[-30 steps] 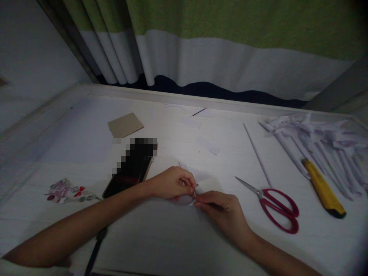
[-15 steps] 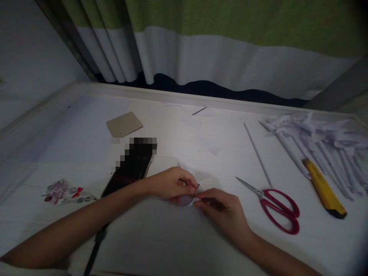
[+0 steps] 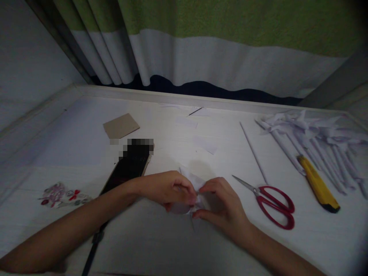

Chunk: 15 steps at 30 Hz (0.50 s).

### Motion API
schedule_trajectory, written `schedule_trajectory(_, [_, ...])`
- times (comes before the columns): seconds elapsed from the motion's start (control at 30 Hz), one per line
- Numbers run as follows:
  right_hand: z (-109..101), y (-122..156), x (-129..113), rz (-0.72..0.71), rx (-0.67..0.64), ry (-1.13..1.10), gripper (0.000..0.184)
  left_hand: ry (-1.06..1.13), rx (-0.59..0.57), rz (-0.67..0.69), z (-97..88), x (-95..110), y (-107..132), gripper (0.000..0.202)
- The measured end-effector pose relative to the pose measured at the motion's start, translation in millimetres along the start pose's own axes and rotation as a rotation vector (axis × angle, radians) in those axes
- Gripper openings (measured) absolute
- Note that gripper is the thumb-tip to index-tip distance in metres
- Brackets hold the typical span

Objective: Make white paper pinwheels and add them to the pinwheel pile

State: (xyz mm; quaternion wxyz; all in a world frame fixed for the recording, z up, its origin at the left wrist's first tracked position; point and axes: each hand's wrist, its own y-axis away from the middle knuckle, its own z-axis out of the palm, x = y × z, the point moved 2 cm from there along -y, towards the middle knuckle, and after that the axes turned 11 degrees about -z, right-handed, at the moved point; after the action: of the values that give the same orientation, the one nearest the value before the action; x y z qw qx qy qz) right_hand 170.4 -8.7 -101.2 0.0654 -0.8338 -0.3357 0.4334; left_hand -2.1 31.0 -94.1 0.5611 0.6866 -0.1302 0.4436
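A small piece of folded white paper (image 3: pixel 192 183) sits between both hands at the middle of the white table (image 3: pixel 178 245). My left hand (image 3: pixel 168 188) is closed, pinching the paper's left side. My right hand (image 3: pixel 222 203) curls over the right side with fingers pressed on the same paper. Most of the paper is hidden under the fingers.
Red-handled scissors (image 3: pixel 271 203) lie right of my hands. Farther right lie a yellow utility knife (image 3: pixel 317 184), a thin white stick (image 3: pixel 253 151) and a heap of paper pinwheels (image 3: pixel 316 132). A dark phone (image 3: pixel 129 166), brown card (image 3: pixel 120 125) and a packet of beads (image 3: pixel 60 194) lie left.
My right hand has lifted from lying flat and now curls over the paper. Both hands have drawn closer together. The camera view shifted slightly.
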Motion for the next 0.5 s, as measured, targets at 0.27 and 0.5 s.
schedule_trajectory(0.27, [2.1, 1.1, -0.5, -0.048, -0.062, 0.063, 0.037, -0.039, 0.091, 0.029, 3.9, 5.4, 1.4, 0.030])
schedule_trajectory(0.5, [-2.3, -2.4, -2.8, -0.058, -0.207, 0.058, 0.031, -0.163, 0.131, 0.089, 2.2, 8.9, 7.8, 0.023])
